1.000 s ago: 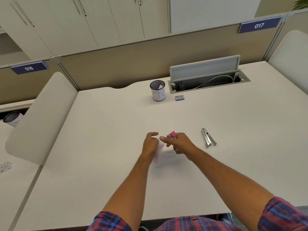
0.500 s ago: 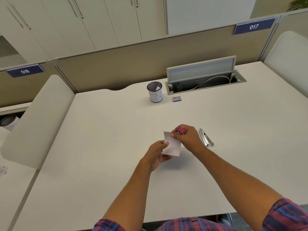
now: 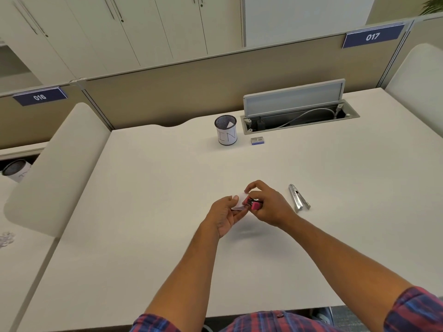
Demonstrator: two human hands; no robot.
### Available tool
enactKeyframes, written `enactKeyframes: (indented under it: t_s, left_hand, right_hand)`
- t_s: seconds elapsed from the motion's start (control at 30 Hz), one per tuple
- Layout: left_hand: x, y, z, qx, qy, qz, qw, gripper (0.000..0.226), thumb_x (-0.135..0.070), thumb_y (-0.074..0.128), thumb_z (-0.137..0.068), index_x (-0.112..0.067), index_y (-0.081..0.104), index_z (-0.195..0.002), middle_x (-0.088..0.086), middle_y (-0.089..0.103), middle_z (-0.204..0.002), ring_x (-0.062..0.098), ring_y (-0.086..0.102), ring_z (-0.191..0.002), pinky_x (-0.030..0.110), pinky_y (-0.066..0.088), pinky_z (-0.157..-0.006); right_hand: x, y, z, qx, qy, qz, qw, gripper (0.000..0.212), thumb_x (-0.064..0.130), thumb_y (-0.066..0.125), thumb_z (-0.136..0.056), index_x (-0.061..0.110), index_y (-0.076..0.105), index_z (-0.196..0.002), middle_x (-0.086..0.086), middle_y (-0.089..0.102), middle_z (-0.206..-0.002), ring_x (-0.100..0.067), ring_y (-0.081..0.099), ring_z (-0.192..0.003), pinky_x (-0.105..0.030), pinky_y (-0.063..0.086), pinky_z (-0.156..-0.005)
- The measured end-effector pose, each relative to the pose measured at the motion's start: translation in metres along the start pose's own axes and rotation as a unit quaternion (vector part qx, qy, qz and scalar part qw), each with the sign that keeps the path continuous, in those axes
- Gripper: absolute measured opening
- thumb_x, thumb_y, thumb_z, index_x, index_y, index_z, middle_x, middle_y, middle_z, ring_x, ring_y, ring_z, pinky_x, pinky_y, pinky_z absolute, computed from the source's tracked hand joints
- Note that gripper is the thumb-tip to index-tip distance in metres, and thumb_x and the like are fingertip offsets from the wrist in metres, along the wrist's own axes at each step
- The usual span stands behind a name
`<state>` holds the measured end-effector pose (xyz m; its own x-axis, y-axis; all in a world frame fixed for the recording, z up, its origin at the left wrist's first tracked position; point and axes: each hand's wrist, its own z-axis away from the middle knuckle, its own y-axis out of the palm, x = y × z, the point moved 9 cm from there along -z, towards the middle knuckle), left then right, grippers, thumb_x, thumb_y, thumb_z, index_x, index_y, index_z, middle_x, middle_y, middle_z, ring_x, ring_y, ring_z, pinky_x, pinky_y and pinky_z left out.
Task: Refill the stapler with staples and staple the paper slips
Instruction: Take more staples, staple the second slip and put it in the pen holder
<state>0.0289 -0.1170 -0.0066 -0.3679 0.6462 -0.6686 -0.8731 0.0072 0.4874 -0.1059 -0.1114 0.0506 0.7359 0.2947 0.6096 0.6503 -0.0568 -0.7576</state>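
My right hand (image 3: 267,206) grips a small pink stapler (image 3: 253,204) above the middle of the white desk (image 3: 148,212). My left hand (image 3: 225,215) pinches white paper slips (image 3: 240,201), whose edge sits in the stapler's mouth. Most of the stapler is hidden by my fingers. A small box of staples (image 3: 257,140) lies at the back of the desk beside a mesh cup (image 3: 226,133) marked "IN" with a slip in it.
A metal staple remover (image 3: 298,197) lies just right of my right hand. An open cable tray (image 3: 299,116) with a raised lid sits at the back. Padded dividers flank the desk left (image 3: 52,164) and right (image 3: 417,85).
My left hand lifted the paper slips off the desk and brought them to the stapler. My right hand turned the stapler onto the slips' edge.
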Motion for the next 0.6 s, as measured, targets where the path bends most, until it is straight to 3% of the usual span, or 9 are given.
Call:
enactKeyframes:
  t_s: [0.1,0.23,0.33,0.4,0.47,0.53,0.6]
  left_hand:
    - [-0.002,0.003,-0.001,-0.005,0.010,-0.022,1.000,0.023,-0.001,0.046,-0.104,0.007,0.061,-0.120,0.022,0.074,-0.101,0.030,0.073,-0.086,0.032,0.063,-0.073]
    - [-0.006,0.002,-0.002,-0.026,0.035,-0.066,0.997,0.029,0.000,0.040,-0.106,-0.001,0.059,-0.128,0.022,0.071,-0.110,0.026,0.070,-0.083,0.030,0.061,-0.071]
    - [-0.011,0.002,-0.004,-0.037,0.062,-0.071,0.995,0.032,0.000,0.040,-0.106,-0.003,0.059,-0.131,0.021,0.068,-0.116,0.025,0.069,-0.087,0.029,0.060,-0.072]
    - [-0.013,0.001,-0.005,-0.046,0.075,-0.081,0.993,0.032,0.000,0.040,-0.105,-0.009,0.063,-0.127,0.019,0.067,-0.115,0.026,0.068,-0.092,0.030,0.060,-0.073]
    - [-0.015,0.003,-0.004,-0.048,0.086,-0.086,0.991,0.032,0.000,0.041,-0.105,-0.014,0.066,-0.119,0.018,0.067,-0.116,0.028,0.067,-0.097,0.030,0.059,-0.075]
    - [-0.017,0.004,-0.004,-0.050,0.095,-0.090,0.990,0.032,0.000,0.041,-0.105,-0.015,0.066,-0.117,0.018,0.066,-0.117,0.030,0.067,-0.100,0.030,0.059,-0.075]
    - [-0.018,0.007,-0.005,-0.049,0.101,-0.097,0.989,0.031,0.001,0.042,-0.105,-0.015,0.066,-0.117,0.019,0.066,-0.120,0.031,0.068,-0.104,0.030,0.060,-0.076]
  right_hand:
    - [-0.001,0.001,0.001,0.005,-0.004,-0.007,1.000,0.006,0.017,0.076,-0.084,0.022,0.076,-0.089,0.016,0.056,-0.126,-0.010,0.055,-0.062,-0.021,0.043,-0.060]
    - [-0.007,0.001,0.002,0.012,0.006,-0.067,0.998,0.013,0.028,0.081,-0.085,0.022,0.078,-0.096,0.014,0.055,-0.128,-0.017,0.066,-0.087,-0.029,0.058,-0.071]
    - [-0.017,-0.016,0.006,-0.078,0.052,-0.198,0.976,0.019,0.023,0.083,-0.084,0.024,0.078,-0.102,0.009,0.064,-0.114,-0.013,0.065,-0.103,-0.023,0.055,-0.080]
    - [-0.035,-0.020,0.011,-0.124,0.145,-0.282,0.940,0.016,0.026,0.081,-0.085,0.028,0.075,-0.100,0.014,0.069,-0.096,-0.006,0.065,-0.089,-0.022,0.052,-0.074]
    - [-0.048,-0.013,0.017,-0.118,0.231,-0.349,0.900,0.016,0.036,0.081,-0.085,0.029,0.073,-0.096,0.016,0.065,-0.076,-0.004,0.055,-0.063,-0.017,0.043,-0.055]
    - [-0.052,-0.005,0.020,-0.090,0.266,-0.389,0.877,0.021,0.042,0.081,-0.083,0.025,0.073,-0.090,0.008,0.065,-0.071,-0.008,0.043,-0.051,-0.019,0.033,-0.044]
    - [-0.051,0.000,0.022,-0.069,0.275,-0.414,0.865,0.024,0.042,0.081,-0.083,0.020,0.073,-0.087,-0.001,0.067,-0.071,-0.012,0.039,-0.049,-0.021,0.028,-0.043]
